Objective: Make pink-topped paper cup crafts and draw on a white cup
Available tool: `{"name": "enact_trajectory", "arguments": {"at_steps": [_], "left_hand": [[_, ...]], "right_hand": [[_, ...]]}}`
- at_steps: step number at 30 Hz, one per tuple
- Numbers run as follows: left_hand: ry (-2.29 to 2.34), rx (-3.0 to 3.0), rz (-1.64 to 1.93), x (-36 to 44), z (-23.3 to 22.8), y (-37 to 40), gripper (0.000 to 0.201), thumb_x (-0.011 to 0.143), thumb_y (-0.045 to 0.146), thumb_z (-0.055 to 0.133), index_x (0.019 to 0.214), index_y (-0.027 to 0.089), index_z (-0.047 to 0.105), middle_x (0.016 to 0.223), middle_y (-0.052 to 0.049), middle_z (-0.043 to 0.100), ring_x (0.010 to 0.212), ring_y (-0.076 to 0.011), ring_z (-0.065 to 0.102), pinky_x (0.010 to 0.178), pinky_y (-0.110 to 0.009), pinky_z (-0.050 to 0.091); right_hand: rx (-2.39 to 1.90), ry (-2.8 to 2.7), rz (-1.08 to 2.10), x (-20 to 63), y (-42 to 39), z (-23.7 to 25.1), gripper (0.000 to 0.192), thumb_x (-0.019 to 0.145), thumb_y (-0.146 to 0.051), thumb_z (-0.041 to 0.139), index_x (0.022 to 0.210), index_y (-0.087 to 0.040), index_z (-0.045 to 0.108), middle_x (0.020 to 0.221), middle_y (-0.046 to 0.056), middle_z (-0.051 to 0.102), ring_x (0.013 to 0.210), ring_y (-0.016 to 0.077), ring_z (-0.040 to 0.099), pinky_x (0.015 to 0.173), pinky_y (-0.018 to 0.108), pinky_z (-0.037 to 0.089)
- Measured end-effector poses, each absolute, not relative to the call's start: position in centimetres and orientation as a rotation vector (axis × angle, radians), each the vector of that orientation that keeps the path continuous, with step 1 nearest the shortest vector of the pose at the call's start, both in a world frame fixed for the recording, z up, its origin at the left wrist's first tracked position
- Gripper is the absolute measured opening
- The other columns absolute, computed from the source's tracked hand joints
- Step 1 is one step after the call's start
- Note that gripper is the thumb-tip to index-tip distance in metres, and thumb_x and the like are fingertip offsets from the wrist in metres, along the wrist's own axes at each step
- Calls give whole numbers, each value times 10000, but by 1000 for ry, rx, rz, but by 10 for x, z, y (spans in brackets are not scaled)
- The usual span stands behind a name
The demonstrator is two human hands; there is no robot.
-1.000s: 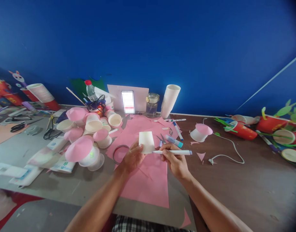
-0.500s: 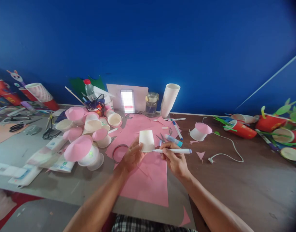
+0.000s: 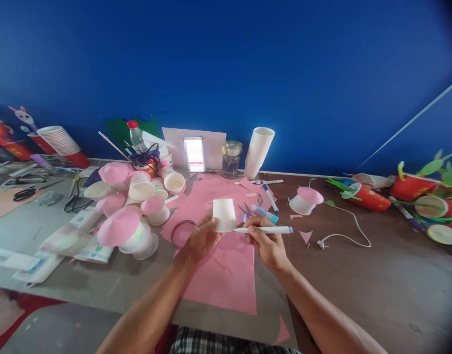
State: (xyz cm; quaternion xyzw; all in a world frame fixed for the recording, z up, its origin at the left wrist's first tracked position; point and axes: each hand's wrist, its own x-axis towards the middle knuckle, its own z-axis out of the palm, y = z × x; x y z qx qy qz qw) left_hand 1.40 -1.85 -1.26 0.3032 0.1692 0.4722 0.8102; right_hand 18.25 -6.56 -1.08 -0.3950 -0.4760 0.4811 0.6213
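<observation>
My left hand [image 3: 201,240] holds a white paper cup [image 3: 223,215] upside down above the pink paper sheets [image 3: 226,265]. In my right hand [image 3: 266,243] is a white marker with a blue end [image 3: 265,229], held level, its tip touching the cup's lower right edge. Both hands hover over the middle of the table.
A heap of white cups with pink cone tops [image 3: 128,211] lies to the left. A tall stack of white cups [image 3: 259,152], a glass jar [image 3: 232,158] and a phone [image 3: 194,154] stand at the back. Markers and small scissors [image 3: 265,206], a capped cup [image 3: 306,200], a white cable [image 3: 346,231] and red decorated cups [image 3: 413,196] lie to the right.
None beyond a slight shift of the camera; the cup and marker stay together in my hands.
</observation>
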Motion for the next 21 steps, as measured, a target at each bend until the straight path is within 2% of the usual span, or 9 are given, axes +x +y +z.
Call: {"name": "enact_trajectory", "arguments": {"at_steps": [16,21], "left_hand": [[343,632,1013,13,-14,-17,422,798,198,660,1213,174,585,944,-49,706,839,-164,648,767,-261,470],[356,639,1002,14,-14,-18,459,795,208,668,1243,182,567,1007,-58,707,897,-177,649,817,-275,467]], "right_hand": [[-917,-1097,1098,182,-67,-8,164,819,-333,611,737,-194,641,520,-39,498,489,107,445,487,249,340],[-924,-967,1045,180,-65,-6,163,812,-360,626,770,-203,634,522,-41,505,502,114,451,493,248,348]]}}
